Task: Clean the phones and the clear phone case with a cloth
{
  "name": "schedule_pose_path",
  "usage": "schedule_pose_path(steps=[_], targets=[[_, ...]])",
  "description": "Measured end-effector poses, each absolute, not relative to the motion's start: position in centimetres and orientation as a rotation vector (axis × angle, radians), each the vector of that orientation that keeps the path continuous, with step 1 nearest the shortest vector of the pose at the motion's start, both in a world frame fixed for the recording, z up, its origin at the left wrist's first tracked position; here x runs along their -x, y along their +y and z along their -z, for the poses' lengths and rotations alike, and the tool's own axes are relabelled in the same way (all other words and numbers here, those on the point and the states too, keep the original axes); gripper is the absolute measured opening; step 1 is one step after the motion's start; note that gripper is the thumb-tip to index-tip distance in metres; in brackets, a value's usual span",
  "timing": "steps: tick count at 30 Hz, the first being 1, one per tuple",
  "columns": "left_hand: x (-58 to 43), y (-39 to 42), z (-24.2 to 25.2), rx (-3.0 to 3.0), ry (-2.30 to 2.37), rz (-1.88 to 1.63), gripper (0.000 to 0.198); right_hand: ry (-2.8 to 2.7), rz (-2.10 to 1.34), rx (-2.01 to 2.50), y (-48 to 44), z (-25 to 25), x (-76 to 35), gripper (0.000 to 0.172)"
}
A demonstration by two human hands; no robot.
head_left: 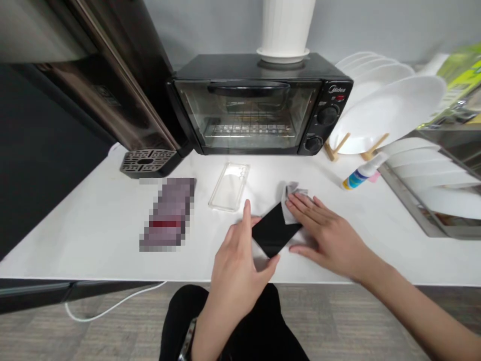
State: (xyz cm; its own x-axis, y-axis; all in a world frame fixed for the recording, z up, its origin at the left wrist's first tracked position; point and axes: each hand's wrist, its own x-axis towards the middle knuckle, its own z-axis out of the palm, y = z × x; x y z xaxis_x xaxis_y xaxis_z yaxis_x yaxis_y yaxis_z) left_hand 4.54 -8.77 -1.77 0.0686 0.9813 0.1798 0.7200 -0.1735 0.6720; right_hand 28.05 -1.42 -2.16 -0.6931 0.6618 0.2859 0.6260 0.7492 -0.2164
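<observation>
A black smartphone [275, 231] lies at a slant on the white counter, near its front edge. My left hand [236, 263] grips the phone at its near left end, with the thumb at the lower corner and the index finger raised off it. Over the phone's far right end, my right hand [332, 235] presses a light grey cloth [288, 214] down with its fingers. Part of the cloth bunches up beyond the fingertips. To the left of the phone lies a clear phone case [229, 188], apart from both hands.
A blurred-out purplish item [169, 210] lies on the counter [93, 235] at left, near a dispenser's drip tray [148, 161]. Behind stands a toaster oven [248, 118] with a white pot [287, 25] on top. At right are a spray bottle [363, 173] and racked white plates [391, 110].
</observation>
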Motion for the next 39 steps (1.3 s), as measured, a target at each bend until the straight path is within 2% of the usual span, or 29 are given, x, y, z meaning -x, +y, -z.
schedule_pose_path(steps=[3,5,9,12,17,20,26,30,35,37,39], targets=[[-4.5,-8.9,1.8,-1.937,1.717,-0.842,0.119,-2.681,-0.275,0.79,-3.9,1.6,-25.5,0.099],[-4.5,-9.0,1.7,-1.934,1.747,-0.83,0.118,-2.754,-0.343,0.665,-4.6,1.1,-25.3,0.098],[-4.6,-9.1,1.5,-1.939,1.731,-0.843,0.118,-2.794,-0.286,0.697,-2.7,0.9,-29.1,0.071],[-4.6,-9.0,1.3,-1.929,1.71,-0.832,0.116,-2.718,-0.192,0.858,-0.6,1.2,-32.1,0.069],[-4.6,-8.9,0.9,-1.93,1.729,-0.804,0.113,-2.707,-0.201,0.849,0.2,1.6,-32.9,0.067],[-4.6,-8.9,0.8,-1.927,1.76,-0.789,0.114,-2.636,-0.174,0.899,-0.3,1.7,-32.7,0.055],[-4.1,-9.2,0.7,-1.878,1.733,-0.839,0.114,-2.402,0.186,1.153,-1.1,1.8,-32.9,0.026],[-3.6,-9.3,0.3,-1.907,1.697,-0.77,0.114,-2.195,0.256,1.337,-1.5,1.2,-32.8,0.011],[-3.4,-9.4,-0.1,-1.888,1.738,-0.736,0.118,-1.858,-0.02,1.644,-1.7,0.9,-33.1,0.025],[-3.4,-9.4,0.0,-1.864,1.735,-0.752,0.119,-1.984,-0.16,1.539,-1.5,1.1,-33.4,0.03],[-3.4,-9.2,0.1,-1.85,1.713,-0.774,0.119,-2.282,-0.263,1.238,-1.0,1.5,-33.3,0.038]])
